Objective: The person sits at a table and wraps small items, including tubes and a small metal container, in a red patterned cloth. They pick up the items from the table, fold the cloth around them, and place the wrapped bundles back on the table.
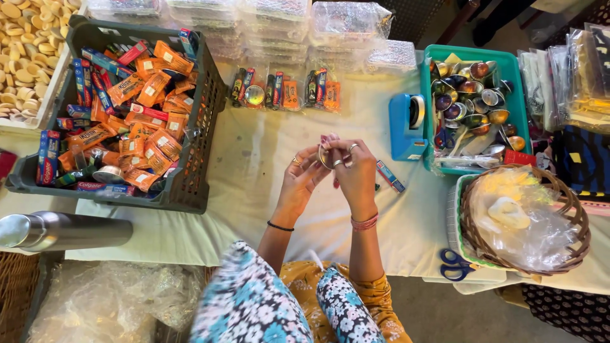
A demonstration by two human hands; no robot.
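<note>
My left hand (304, 176) and my right hand (356, 171) meet above the white cloth-covered table (254, 178). Their fingertips pinch a small round metal piece (325, 156) held between them; both hands grip it. A small blue and red box (390, 176) lies on the cloth just right of my right hand. Rings are on several fingers, a black band on the left wrist, pink bangles on the right.
A dark crate (197, 127) of orange packets and small tubes stands left. Clear packed sets (286, 90) lie ahead. A blue tape dispenser (405, 127), a teal tray (508, 63) of metal cups, a wicker basket (575, 216), blue scissors (456, 264), a steel flask (63, 230).
</note>
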